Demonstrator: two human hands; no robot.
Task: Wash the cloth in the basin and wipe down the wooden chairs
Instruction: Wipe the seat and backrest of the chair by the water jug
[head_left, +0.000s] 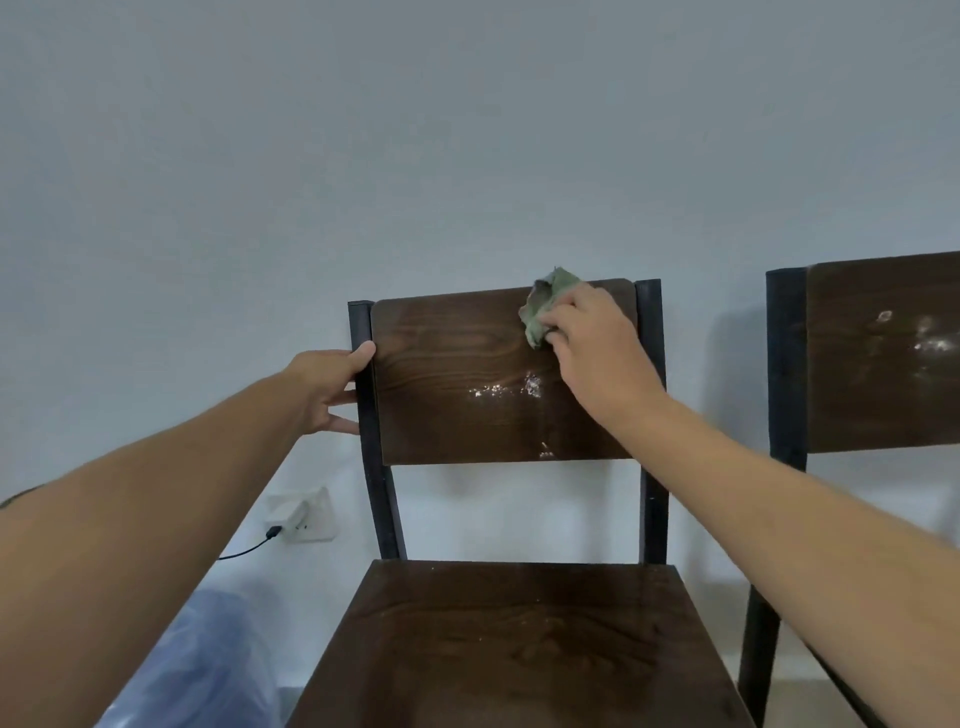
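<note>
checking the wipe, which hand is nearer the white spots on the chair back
Right. The right hand presses the cloth just above the white spots; the left hand grips the chair's left post, farther off.

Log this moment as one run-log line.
right hand: presses green cloth on backrest | left hand: grips frame post | white specks: remain

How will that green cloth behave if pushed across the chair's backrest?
Probably floppy: the green cloth sits bunched under the right hand, so it should smear rather than slide rigidly. The backrest looks smooth, and the left hand grips the frame, likely against tipping.
</note>
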